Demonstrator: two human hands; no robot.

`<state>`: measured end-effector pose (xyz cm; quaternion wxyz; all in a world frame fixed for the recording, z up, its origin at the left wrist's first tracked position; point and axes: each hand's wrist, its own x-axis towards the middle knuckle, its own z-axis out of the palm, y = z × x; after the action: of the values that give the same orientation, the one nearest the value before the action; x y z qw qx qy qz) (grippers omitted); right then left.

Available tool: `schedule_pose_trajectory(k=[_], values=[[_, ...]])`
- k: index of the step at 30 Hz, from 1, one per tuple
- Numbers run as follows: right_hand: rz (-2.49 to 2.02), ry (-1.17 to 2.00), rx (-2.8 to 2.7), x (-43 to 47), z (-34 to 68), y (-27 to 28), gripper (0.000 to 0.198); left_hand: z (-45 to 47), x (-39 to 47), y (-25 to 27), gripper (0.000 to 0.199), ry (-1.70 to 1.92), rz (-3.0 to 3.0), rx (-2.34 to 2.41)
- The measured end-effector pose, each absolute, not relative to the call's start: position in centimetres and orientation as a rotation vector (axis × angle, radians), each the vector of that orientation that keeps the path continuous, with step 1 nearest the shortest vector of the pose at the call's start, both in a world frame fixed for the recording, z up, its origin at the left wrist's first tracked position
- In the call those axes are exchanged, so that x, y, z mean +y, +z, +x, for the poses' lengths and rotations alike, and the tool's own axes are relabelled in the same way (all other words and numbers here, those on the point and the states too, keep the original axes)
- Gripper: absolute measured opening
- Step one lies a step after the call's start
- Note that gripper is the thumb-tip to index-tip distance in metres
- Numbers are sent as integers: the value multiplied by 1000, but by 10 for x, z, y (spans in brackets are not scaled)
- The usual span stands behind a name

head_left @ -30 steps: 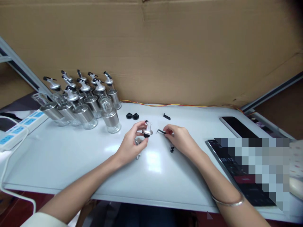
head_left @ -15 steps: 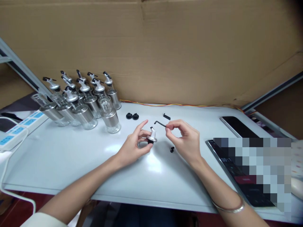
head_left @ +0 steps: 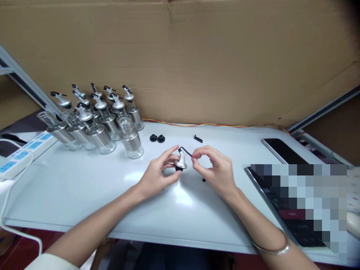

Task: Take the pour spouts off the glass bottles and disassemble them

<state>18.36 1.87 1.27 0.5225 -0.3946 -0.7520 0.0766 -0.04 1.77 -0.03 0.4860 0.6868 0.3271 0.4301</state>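
Note:
Between the thumb and fingers of my left hand (head_left: 157,172) is a silver pour spout (head_left: 181,162) with a black base, held upright above the table. My right hand (head_left: 216,167) pinches the long end of a thin black lever cap (head_left: 186,152). The cap's bent end touches the tip of the spout; whether it is seated there I cannot tell. Below my right hand a tiny black part (head_left: 204,180) lies on the table, partly hidden. Two black stoppers (head_left: 156,138) and another black lever piece (head_left: 198,138) lie farther back.
Several glass and steel bottles (head_left: 99,135), most with pour spouts, stand at the back left. A power strip (head_left: 24,153) with a white cable is at the left edge. A phone (head_left: 282,150) and a larger, partly blurred screen (head_left: 270,191) lie on the right. Cardboard (head_left: 197,63) rises behind.
My right hand has moved left and brought the black lever cap's bent end onto the spout tip. My left index finger has come closer to the tip.

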Motion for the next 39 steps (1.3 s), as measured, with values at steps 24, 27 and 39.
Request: schedule_pose_trajectory(k=[24, 27, 39], values=[[-884, 345, -1940, 19, 188, 13, 25, 0, 14, 0, 56, 1056, 1599, 805], [-909, 359, -1951, 20, 189, 13, 25, 1, 14, -1, 60, 1058, 1606, 810], [-815, 410, -2053, 21, 192, 12, 43, -1, 18, -4, 58, 1113, 1503, 815]])
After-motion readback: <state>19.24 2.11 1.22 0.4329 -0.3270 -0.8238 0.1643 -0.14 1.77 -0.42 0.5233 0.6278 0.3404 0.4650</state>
